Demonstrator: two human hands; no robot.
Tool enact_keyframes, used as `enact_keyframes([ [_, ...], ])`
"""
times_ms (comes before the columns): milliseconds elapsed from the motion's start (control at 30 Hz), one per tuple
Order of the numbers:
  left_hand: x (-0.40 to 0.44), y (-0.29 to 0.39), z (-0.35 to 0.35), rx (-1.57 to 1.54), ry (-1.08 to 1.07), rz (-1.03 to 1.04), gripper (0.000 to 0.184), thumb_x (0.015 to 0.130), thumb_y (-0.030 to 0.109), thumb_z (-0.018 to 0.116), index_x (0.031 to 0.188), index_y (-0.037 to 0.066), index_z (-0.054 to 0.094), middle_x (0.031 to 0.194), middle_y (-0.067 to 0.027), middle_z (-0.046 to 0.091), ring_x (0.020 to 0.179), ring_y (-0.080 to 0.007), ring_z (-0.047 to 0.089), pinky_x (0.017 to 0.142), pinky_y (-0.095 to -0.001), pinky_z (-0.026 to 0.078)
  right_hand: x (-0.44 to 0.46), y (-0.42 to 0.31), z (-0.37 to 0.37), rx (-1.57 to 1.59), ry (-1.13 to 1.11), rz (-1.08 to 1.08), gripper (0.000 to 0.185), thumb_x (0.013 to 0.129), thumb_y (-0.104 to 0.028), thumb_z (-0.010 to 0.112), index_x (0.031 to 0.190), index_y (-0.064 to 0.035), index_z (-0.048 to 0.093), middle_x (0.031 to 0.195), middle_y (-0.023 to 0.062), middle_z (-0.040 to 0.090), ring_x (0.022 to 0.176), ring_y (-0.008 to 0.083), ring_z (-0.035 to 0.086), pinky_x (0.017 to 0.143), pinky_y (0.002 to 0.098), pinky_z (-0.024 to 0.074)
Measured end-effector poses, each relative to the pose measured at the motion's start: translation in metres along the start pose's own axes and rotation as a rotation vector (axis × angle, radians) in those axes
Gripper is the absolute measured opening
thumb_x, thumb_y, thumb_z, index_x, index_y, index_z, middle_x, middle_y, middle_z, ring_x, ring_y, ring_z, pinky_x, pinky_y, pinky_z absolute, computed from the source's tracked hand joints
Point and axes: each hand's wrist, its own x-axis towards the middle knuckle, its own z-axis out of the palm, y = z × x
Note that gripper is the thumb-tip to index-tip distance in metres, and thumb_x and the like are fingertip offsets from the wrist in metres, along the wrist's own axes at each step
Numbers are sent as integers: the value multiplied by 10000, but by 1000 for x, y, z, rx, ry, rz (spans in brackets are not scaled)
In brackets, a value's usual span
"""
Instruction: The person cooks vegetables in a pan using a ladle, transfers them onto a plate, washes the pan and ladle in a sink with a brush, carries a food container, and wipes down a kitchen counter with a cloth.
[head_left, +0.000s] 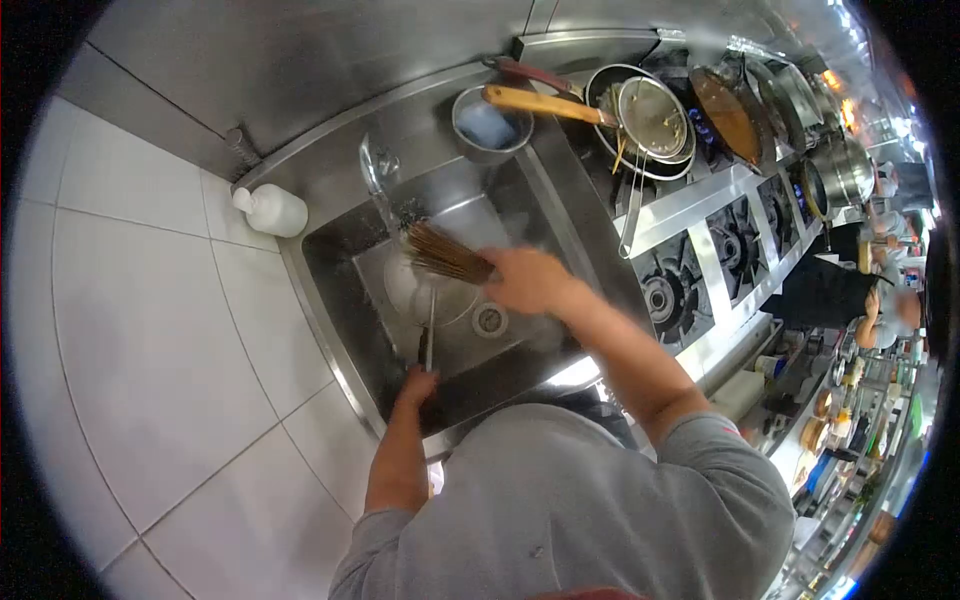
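My right hand (522, 281) is closed round the end of a brown bristle brush (445, 254), whose bristles point left under the faucet (374, 168). Lower down, my left hand (420, 385) grips the dark handle of a pan (403, 290) that lies in the metal sink (330, 290). The brush is over the pan, partly hiding it; whether the bristles touch it, I cannot tell. Water and some splashes show beneath the faucet. The round drain (490, 319) lies just right of the pan.
A white bottle (277, 211) stands at the sink's left corner. Behind the sink sits a metal container (491, 125). To the right, a strainer (652, 117) rests over a pan beside stove burners (660, 295). Blue flames burn near a pan (728, 112). People (880, 305) stand far right.
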Motion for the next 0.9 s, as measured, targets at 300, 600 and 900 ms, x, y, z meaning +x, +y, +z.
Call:
enact_keyframes([
  [300, 12, 182, -119, -1452, -659, -181, 291, 888, 286, 801, 966, 18, 718, 955, -171, 722, 699, -197, 645, 521, -362, 525, 9, 0, -139, -395, 343, 91, 326, 884, -265, 661, 1138, -104, 788, 844, 159, 778, 815, 429, 763, 672, 520, 611],
  [600, 103, 307, -170, -1070, -330, -96, 191, 955, 344, 581, 875, 238, 719, 893, 44, 714, 801, -244, 639, 649, -441, 533, 139, 23, -137, -306, 253, 356, 288, 879, -226, 776, 1149, -152, 846, 1152, 47, 811, 1046, 264, 785, 743, 467, 651],
  [900, 118, 239, -146, -1185, -587, -155, 117, 922, 215, 663, 999, 127, 668, 938, -78, 679, 834, -255, 653, 662, -385, 558, 144, 29, -130, -302, 293, 350, 297, 826, -165, 803, 1118, -156, 856, 1088, 53, 821, 980, 270, 788, 693, 450, 641],
])
